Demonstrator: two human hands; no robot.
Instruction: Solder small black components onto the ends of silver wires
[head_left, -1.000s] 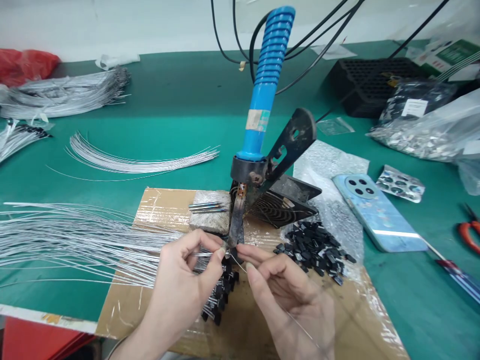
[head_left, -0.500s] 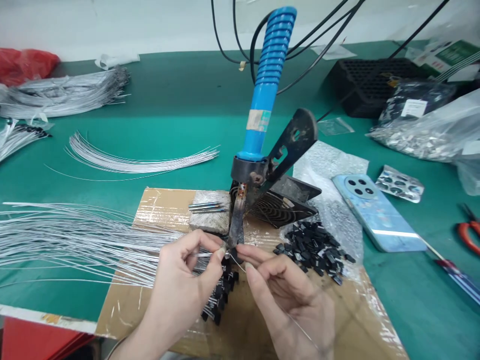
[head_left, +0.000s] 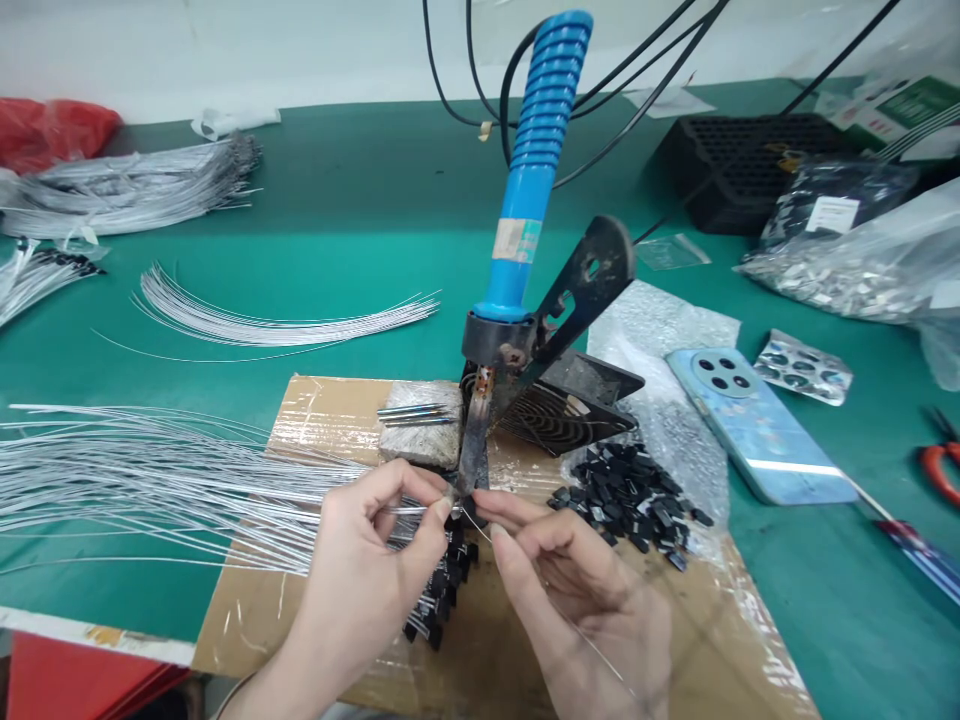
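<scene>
A blue-handled soldering iron [head_left: 531, 170] stands tip-down in a black metal stand [head_left: 570, 385] on a taped cardboard sheet [head_left: 315, 420]. My left hand [head_left: 375, 560] pinches a thin silver wire at the iron's tip [head_left: 471, 470]. My right hand [head_left: 577, 590] pinches a small black component against the tip, and a fine wire [head_left: 600, 655] trails back over its palm. Under my left fingers lies a bunch of wired black components [head_left: 442, 590]. A fan of silver wires [head_left: 150, 480] spreads out to the left.
Loose black components [head_left: 630, 495] lie on bubble wrap to the right. Beside them are a blue phone [head_left: 757, 425], a blister pack [head_left: 802, 367], red-handled pliers [head_left: 941, 465], plastic bags [head_left: 862, 265] and a black tray [head_left: 742, 165]. More wire bundles [head_left: 127, 185] lie at the back left.
</scene>
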